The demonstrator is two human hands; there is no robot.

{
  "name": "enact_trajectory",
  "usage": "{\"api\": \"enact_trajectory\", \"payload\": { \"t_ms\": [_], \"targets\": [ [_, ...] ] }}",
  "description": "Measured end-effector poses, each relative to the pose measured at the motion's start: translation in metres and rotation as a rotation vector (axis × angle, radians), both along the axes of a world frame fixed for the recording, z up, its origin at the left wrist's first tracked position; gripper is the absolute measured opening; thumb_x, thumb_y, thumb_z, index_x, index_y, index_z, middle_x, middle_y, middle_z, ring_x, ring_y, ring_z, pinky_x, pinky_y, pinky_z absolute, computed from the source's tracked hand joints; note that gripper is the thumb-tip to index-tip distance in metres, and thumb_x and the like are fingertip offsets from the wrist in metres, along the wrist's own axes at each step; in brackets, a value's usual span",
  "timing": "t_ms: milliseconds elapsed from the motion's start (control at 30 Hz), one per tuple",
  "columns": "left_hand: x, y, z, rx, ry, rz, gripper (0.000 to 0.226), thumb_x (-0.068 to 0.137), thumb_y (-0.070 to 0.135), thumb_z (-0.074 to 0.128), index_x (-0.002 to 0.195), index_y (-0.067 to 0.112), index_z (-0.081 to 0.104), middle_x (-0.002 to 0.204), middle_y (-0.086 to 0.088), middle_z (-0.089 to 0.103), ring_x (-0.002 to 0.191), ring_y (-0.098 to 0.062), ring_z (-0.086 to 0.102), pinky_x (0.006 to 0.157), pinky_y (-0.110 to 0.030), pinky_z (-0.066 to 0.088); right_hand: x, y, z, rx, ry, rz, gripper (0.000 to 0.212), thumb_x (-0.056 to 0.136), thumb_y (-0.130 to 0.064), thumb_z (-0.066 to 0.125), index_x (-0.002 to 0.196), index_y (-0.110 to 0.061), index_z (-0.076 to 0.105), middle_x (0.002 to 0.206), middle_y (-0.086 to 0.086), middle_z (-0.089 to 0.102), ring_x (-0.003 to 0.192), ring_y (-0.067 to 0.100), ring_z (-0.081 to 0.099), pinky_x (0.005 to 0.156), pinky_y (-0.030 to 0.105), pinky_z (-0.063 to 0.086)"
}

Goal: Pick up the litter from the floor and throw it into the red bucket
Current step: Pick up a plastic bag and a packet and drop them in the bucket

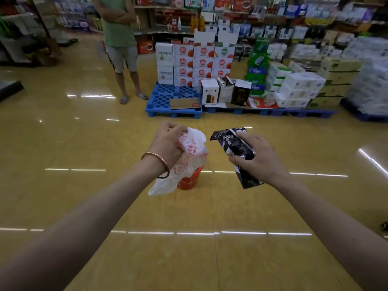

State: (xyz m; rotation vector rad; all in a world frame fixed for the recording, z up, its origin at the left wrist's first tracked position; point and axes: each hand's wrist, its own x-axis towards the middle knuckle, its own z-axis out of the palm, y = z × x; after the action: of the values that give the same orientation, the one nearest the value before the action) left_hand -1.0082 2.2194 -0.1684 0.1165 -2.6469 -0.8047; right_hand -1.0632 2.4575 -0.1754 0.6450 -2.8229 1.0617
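**Litter in both grips, bucket half hidden**

The left grip [168, 143] clutches a crumpled white plastic bag [190, 154]. The bag hangs below it and covers much of the red bucket [189, 182] on the floor [210, 259]. The right grip [262, 160] grasps a dark wrapper [226, 137] whose print is unreadable.

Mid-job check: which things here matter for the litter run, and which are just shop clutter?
Job:
white plastic bag in left hand
dark wrapper in right hand
red bucket on the floor, behind the bag

Not the job:
blue pallet
stacked cartons
flat cardboard sheet
bystander
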Motion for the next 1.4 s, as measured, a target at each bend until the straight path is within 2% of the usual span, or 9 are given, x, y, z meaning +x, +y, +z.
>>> {"api": "enact_trajectory", "payload": {
  "t_ms": [300,367,467,567,667,733,933,1100,1400],
  "targets": [
    [-0.143,-0.017,-0.018,-0.038,0.016,0.088,0.033,0.082,-0.003,0.051,0.111,0.011,0.055,0.112,-0.009,0.052,0.084,-0.014,0.044,0.064,-0.009,0.029,-0.158,-0.023,-0.014,-0.043,-0.005,0.094,0.067,0.079,-0.043,0.07,0.139,-0.031,0.043,0.135,-0.001,0.04,0.113,0.007,0.04,0.088,0.022,0.032],
    [-0.176,-0.017,-0.017,-0.031,0.053,0.132,0.038,0.076,-0.014,0.048,0.104,0.008,0.061,0.113,-0.011,0.047,0.093,-0.02,0.047,0.072,-0.005,0.031,-0.197,-0.025,-0.013,-0.035,-0.021,0.123,0.07,0.079,-0.046,0.069,0.141,-0.03,0.041,0.138,-0.002,0.038,0.118,0.009,0.04,0.089,0.022,0.033],
    [-0.225,-0.017,-0.018,-0.036,0.093,0.227,0.042,0.074,-0.017,0.047,0.1,0.009,0.066,0.115,-0.014,0.043,0.111,-0.029,0.039,0.088,-0.023,0.033,-0.253,-0.028,-0.014,-0.011,-0.048,0.186,0.075,0.079,-0.045,0.07,0.144,-0.029,0.036,0.142,-0.001,0.034,0.124,0.013,0.039,0.092,0.022,0.034],
    [-0.262,-0.02,-0.024,-0.017,0.073,0.333,0.041,0.075,-0.012,0.047,0.105,0.011,0.065,0.116,-0.015,0.045,0.11,-0.033,0.04,0.092,-0.033,0.038,-0.299,-0.036,-0.02,0.014,-0.057,0.194,0.074,0.079,-0.042,0.071,0.143,-0.026,0.037,0.141,0.001,0.035,0.124,0.016,0.041,0.091,0.022,0.032],
    [-0.283,-0.026,-0.035,0.05,0.048,0.332,0.036,0.078,-0.013,0.049,0.107,0.005,0.061,0.112,-0.011,0.04,0.096,-0.02,0.041,0.079,-0.001,0.03,-0.333,-0.051,-0.033,0.022,-0.092,0.265,0.072,0.079,-0.044,0.071,0.141,-0.027,0.038,0.138,0.001,0.038,0.12,0.015,0.042,0.091,0.023,0.032],
    [-0.295,-0.033,-0.046,0.084,0.026,0.34,0.035,0.079,-0.014,0.049,0.109,0.002,0.059,0.107,-0.005,0.035,0.091,-0.015,0.04,0.07,0.006,0.027,-0.353,-0.063,-0.043,0.048,-0.118,0.321,0.072,0.079,-0.045,0.07,0.142,-0.027,0.038,0.138,0.0,0.037,0.116,0.01,0.041,0.091,0.022,0.033],
    [-0.326,-0.071,-0.096,0.062,-0.063,0.472,0.037,0.075,-0.01,0.053,0.104,0.011,0.063,0.111,-0.009,0.051,0.09,-0.028,0.054,0.079,-0.028,0.042,-0.408,-0.112,-0.072,0.138,-0.169,0.445,0.073,0.08,-0.043,0.071,0.142,-0.027,0.036,0.141,0.001,0.035,0.114,0.005,0.036,0.091,0.019,0.03],
    [-0.374,-0.115,-0.116,0.198,-0.116,0.465,0.037,0.078,-0.014,0.048,0.109,0.0,0.06,0.116,-0.017,0.046,0.091,-0.016,0.044,0.071,0.005,0.029,-0.469,-0.162,-0.088,0.194,-0.217,0.51,0.077,0.079,-0.044,0.071,0.144,-0.025,0.034,0.143,0.002,0.031,0.113,0.006,0.037,0.092,0.019,0.034],
    [-0.5,-0.183,-0.129,0.232,-0.119,0.476,0.037,0.078,-0.01,0.046,0.113,0.002,0.056,0.117,-0.015,0.046,0.093,-0.02,0.046,0.079,-0.011,0.03,-0.583,-0.25,-0.097,0.151,-0.253,0.552,0.075,0.082,-0.042,0.069,0.145,-0.023,0.033,0.14,-0.001,0.031,0.109,0.003,0.037,0.088,0.017,0.033]
  ]
}}
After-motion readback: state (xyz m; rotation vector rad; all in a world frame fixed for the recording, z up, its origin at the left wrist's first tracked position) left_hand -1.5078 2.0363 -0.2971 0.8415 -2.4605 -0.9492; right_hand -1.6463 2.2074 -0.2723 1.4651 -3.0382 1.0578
